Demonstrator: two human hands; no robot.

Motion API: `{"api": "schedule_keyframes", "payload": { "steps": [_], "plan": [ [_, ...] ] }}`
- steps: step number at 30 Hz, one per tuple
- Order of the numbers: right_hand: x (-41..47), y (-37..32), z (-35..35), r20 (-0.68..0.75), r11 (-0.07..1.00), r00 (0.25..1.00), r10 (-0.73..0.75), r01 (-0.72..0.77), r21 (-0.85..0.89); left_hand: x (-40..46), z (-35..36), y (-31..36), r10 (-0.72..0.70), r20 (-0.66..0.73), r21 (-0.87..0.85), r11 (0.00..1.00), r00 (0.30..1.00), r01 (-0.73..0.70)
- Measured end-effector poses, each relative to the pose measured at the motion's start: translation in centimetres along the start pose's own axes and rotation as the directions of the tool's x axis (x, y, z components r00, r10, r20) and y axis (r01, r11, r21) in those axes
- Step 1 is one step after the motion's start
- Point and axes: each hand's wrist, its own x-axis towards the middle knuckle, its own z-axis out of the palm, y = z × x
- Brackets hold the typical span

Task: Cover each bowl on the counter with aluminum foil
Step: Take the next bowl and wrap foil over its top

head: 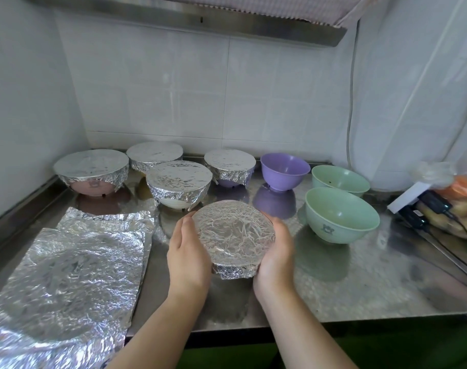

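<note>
The head view looks down on a steel counter (pixel 333 283) set into a white-tiled corner. At its front middle stands a foil-covered bowl (pixel 233 230), its top crinkled and the foil folded down over the rim. The left hand (pixel 188 251) cups the bowl's left side with fingers curled against the foil, and the right hand (pixel 276 251) cups its right side the same way, so both hands grasp the bowl between them. Behind it are 4 more bowls already wrapped: a pink covered bowl (pixel 91 170) far left, a rear covered bowl (pixel 155 155) near the wall, a white covered bowl (pixel 178 182) just behind the held one, and a purple covered bowl (pixel 229 166) to the right of that. To the right stand 3 bare bowls: an open purple bowl (pixel 285 171), a far green bowl (pixel 340 181) and a near green bowl (pixel 341 215) with a small bear print on its side. On the left of the counter lies a stack of foil sheets (pixel 67 283), flat and wrinkled, reaching past the front edge. At the far right edge sits a plastic bag (pixel 456 198) with orange and yellow contents, with black cables (pixel 434 209) beside it.
</note>
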Motion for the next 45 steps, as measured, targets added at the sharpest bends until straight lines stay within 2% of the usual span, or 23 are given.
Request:
{"api": "schedule_keyframes", "payload": {
  "steps": [3,4,7,10,11,13,15,17,19,23,25,27,31,33,36,38,41,45],
  "plan": [
    [-0.2,0.5,-0.3,-0.011,1.000,1.000,0.023,-0.023,0.019,0.1,-0.1,-0.2,0.046,-0.010,0.055,0.997,0.999,-0.045],
    [-0.1,0.5,-0.4,0.010,1.000,1.000,0.010,-0.011,0.010,0.2,-0.3,0.0,0.039,0.005,0.021,0.999,0.999,-0.039],
    [1.0,-0.3,-1.4,0.056,0.972,0.993,-0.105,0.115,-0.206,0.6,-1.2,0.9,-0.078,0.070,-0.164,0.982,0.994,0.089],
    [2.9,-3.0,-1.4,0.176,0.844,0.964,-0.200,0.260,-0.468,0.6,-1.8,1.2,-0.084,0.076,-0.187,0.978,0.994,0.097],
    [3.4,-4.1,-0.8,0.251,0.800,0.952,-0.174,0.285,-0.528,0.4,-2.0,1.2,-0.057,0.051,-0.158,0.985,0.997,0.064],
    [4.4,-5.5,0.3,0.405,0.731,0.914,-0.022,0.291,-0.617,-0.6,-2.0,1.3,0.018,0.012,-0.088,0.996,1.000,-0.017],
    [5.0,-5.7,1.2,0.482,0.675,0.865,0.136,0.275,-0.684,-1.9,-1.8,1.7,0.111,0.043,0.001,0.994,0.993,-0.112],
    [5.1,-5.2,1.3,0.483,0.659,0.850,0.212,0.240,-0.713,-2.9,-1.2,1.9,0.183,0.118,0.074,0.978,0.976,-0.193],
    [5.0,-5.0,1.1,0.441,0.649,0.874,0.205,0.216,-0.730,-3.0,-0.8,1.8,0.225,0.142,0.150,0.958,0.964,-0.246],
    [3.9,-4.9,0.4,0.373,0.664,0.918,0.133,0.197,-0.722,-1.7,-1.1,1.3,0.262,0.192,0.217,0.928,0.946,-0.302],
    [3.4,-4.8,-0.2,0.326,0.641,0.945,0.033,0.230,-0.732,-0.6,-1.6,1.1,0.261,0.213,0.222,0.925,0.942,-0.307],
    [2.5,-5.5,-0.5,0.305,0.596,0.949,-0.078,0.289,-0.749,0.4,-2.1,1.1,0.251,0.182,0.234,0.928,0.951,-0.290],
    [1.9,-6.9,-0.6,0.302,0.459,0.940,-0.159,0.341,-0.821,0.4,-2.5,1.3,0.184,0.073,0.182,0.964,0.980,-0.194],
    [2.3,-7.1,0.0,0.318,0.510,0.937,-0.145,0.347,-0.787,-0.6,-2.0,1.7,0.144,0.075,0.140,0.978,0.987,-0.153],
    [3.0,-6.1,0.9,0.374,0.628,0.927,-0.024,0.305,-0.716,-1.8,-0.2,2.2,0.077,0.093,0.048,0.996,0.993,-0.081],
    [3.4,-5.0,0.8,0.375,0.687,0.927,0.022,0.259,-0.679,-1.9,0.7,2.4,0.039,0.050,-0.006,0.999,0.998,-0.039],
    [3.2,-4.2,0.1,0.323,0.766,0.946,0.024,0.191,-0.613,-1.7,1.3,2.1,0.012,-0.021,-0.048,0.999,1.000,-0.013],
    [2.8,-3.4,-0.8,0.233,0.814,0.972,0.017,0.122,-0.568,-1.0,1.3,1.9,-0.045,-0.008,-0.091,0.995,0.999,0.044]
  ]
}}
